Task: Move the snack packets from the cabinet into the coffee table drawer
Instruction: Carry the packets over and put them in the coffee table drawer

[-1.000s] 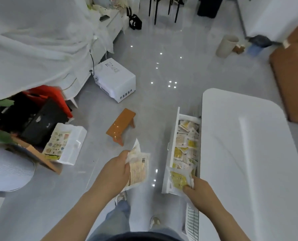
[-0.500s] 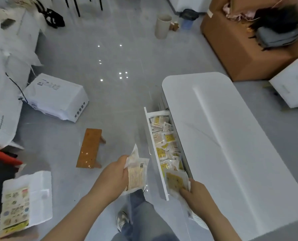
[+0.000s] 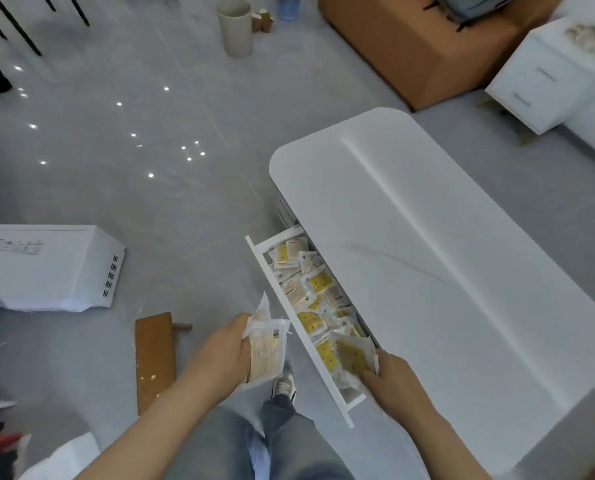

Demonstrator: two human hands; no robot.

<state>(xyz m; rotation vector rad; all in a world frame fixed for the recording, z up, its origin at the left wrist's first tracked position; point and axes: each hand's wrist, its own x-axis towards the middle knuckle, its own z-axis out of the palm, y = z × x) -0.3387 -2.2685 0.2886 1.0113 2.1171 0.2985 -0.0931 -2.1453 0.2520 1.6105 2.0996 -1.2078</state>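
Snack packets (image 3: pixel 315 303) are filling the open drawer (image 3: pixel 291 315) that is sticking out of the white coffee table (image 3: pixel 438 271). I am holding my right hand (image 3: pixel 395 379) at the near end of the drawer, and its fingers are pinching one yellow packet (image 3: pixel 353 355) that is lying on top of the pile. My left hand (image 3: pixel 220 355) is gripping a small stack of packets (image 3: pixel 266 351) out over the grey floor (image 3: pixel 133 174), just beside the drawer front. A little wooden stool (image 3: pixel 154 358) is sitting on the floor near my left arm.
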